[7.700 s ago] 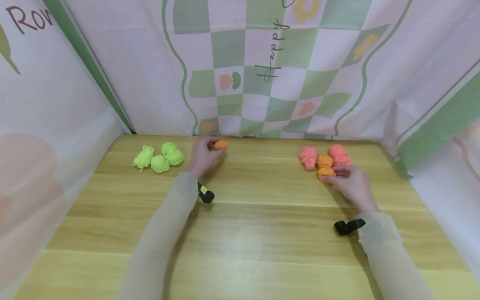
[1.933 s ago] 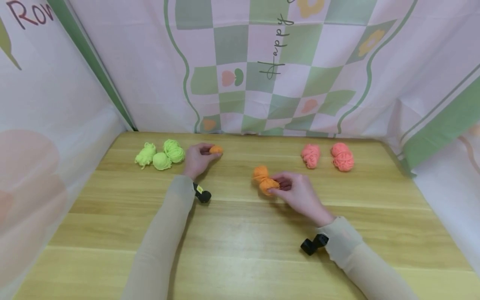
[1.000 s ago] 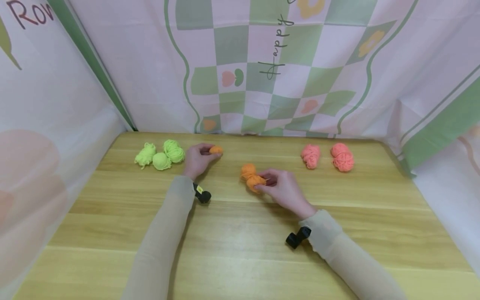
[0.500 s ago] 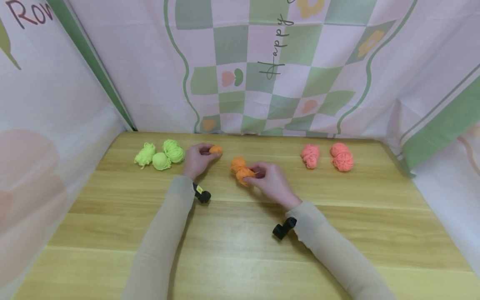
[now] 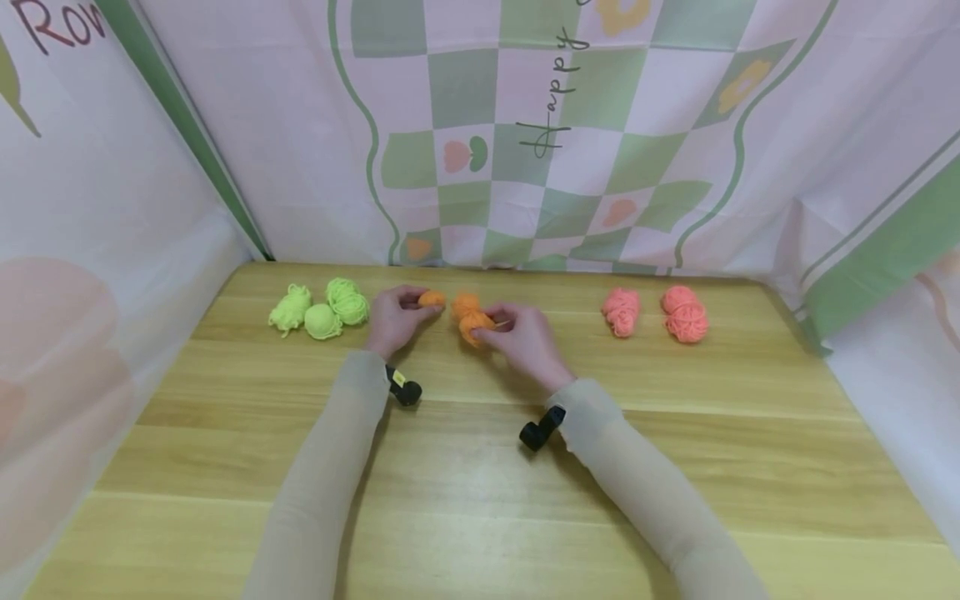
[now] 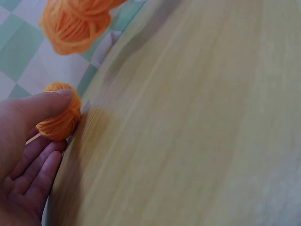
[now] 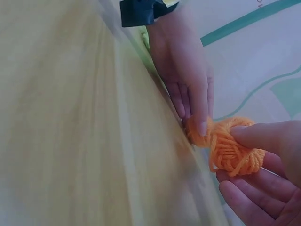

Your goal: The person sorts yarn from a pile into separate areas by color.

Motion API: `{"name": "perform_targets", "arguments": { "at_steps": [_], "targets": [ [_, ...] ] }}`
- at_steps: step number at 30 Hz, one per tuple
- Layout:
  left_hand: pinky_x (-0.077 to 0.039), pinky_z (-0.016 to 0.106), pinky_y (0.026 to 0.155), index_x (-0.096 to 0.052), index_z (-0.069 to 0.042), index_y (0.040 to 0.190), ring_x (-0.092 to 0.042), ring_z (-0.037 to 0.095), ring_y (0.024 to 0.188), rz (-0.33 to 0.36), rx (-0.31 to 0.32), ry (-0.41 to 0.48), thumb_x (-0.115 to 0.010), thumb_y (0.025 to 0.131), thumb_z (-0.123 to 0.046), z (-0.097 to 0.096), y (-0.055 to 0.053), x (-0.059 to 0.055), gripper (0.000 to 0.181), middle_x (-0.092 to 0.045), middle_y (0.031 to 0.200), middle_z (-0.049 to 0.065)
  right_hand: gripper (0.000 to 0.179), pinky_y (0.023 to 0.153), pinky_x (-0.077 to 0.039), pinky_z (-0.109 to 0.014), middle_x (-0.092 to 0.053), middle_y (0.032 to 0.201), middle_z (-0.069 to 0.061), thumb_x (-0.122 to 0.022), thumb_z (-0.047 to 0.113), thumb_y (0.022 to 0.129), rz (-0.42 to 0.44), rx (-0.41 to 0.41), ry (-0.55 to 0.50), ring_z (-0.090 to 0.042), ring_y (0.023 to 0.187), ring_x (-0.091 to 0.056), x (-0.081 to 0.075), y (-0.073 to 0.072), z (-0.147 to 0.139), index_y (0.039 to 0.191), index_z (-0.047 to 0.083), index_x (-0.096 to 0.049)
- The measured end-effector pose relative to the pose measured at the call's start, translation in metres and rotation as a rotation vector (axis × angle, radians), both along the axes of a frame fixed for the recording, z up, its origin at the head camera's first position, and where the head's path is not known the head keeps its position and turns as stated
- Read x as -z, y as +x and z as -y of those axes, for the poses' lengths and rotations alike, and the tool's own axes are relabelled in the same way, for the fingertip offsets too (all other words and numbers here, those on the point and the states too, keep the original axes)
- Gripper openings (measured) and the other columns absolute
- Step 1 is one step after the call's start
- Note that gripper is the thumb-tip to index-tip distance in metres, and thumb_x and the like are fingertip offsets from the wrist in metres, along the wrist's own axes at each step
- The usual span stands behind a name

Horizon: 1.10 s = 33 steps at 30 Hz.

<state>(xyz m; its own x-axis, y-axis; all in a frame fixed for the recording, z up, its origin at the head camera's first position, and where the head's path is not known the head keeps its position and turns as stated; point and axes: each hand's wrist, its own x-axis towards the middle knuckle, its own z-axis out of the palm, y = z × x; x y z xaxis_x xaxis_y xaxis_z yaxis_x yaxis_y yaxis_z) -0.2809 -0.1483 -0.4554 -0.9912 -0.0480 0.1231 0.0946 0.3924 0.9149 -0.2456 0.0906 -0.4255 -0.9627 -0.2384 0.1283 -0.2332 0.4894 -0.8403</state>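
Observation:
Near the table's back edge my left hand point(image 5: 395, 321) pinches a small orange yarn ball point(image 6: 61, 127) between thumb and fingers, low at the tabletop. Just to its right, my right hand point(image 5: 528, 342) grips a larger, two-lobed bundle of orange yarn point(image 5: 467, 306) by its nearer lobe. In the head view a narrow gap shows between the two orange pieces. The left wrist view has the orange bundle point(image 6: 77, 23) held above the tabletop. In the right wrist view the thumb lies over the bundle point(image 7: 228, 153), with fingers beneath.
Left of my left hand lie three lime-green yarn balls point(image 5: 322, 322) in a group. Two pink yarn balls point(image 5: 684, 315) lie apart at the back right of the wooden table point(image 5: 480, 500). A patterned cloth point(image 5: 517, 217) hangs along the back edge.
My right hand has carried the orange yarn bundle from between the pink balls leftward, then back, up beside the small orange ball. Lately my left hand has stayed still.

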Motion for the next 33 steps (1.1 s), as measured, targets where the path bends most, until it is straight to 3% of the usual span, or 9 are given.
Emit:
{"name": "perform_targets", "arguments": {
  "at_steps": [11,18,24,33],
  "targets": [
    [-0.055,0.034,0.09,-0.071,-0.001,0.119,-0.069,0.025,0.101,0.018,0.012,-0.021,-0.085,0.087,-0.018,0.003,-0.001,-0.001,0.038,-0.072,0.111,0.013,0.031,0.075,-0.059,-0.033,-0.073,0.102,-0.01,-0.085,0.016,0.086,0.033,0.057,-0.052,-0.023,0.089,-0.07,0.005,-0.019,0.022,0.111,0.002,-0.073],
    [-0.055,0.036,0.091,-0.069,-0.001,0.123,-0.068,0.027,0.102,0.031,0.035,-0.043,-0.084,0.088,-0.023,0.003,-0.001,-0.006,0.044,-0.071,0.112,0.015,0.033,0.076,-0.058,-0.032,-0.073,0.102,-0.009,-0.085,0.021,0.086,0.024,0.103,-0.016,-0.021,0.09,-0.069,0.008,-0.022,0.031,0.111,0.003,-0.073],
    [-0.053,0.038,0.092,-0.068,-0.003,0.126,-0.066,0.026,0.103,0.027,0.011,-0.06,-0.08,0.091,-0.032,0.003,0.001,-0.008,0.047,-0.069,0.111,0.014,0.039,0.079,-0.058,-0.033,-0.073,0.106,-0.011,-0.087,0.023,0.084,0.032,0.087,-0.043,-0.023,0.094,-0.071,0.01,-0.021,0.039,0.114,0.003,-0.072],
    [-0.054,0.039,0.09,-0.07,-0.001,0.123,-0.067,0.029,0.099,-0.015,-0.04,-0.012,-0.074,0.096,-0.024,0.009,0.001,-0.008,0.035,-0.07,0.108,0.016,0.042,0.082,-0.058,-0.029,-0.073,0.115,-0.014,-0.087,0.02,0.084,0.034,-0.001,-0.074,-0.023,0.096,-0.072,0.006,-0.017,0.053,0.118,0.0,-0.072]
  ]
}}
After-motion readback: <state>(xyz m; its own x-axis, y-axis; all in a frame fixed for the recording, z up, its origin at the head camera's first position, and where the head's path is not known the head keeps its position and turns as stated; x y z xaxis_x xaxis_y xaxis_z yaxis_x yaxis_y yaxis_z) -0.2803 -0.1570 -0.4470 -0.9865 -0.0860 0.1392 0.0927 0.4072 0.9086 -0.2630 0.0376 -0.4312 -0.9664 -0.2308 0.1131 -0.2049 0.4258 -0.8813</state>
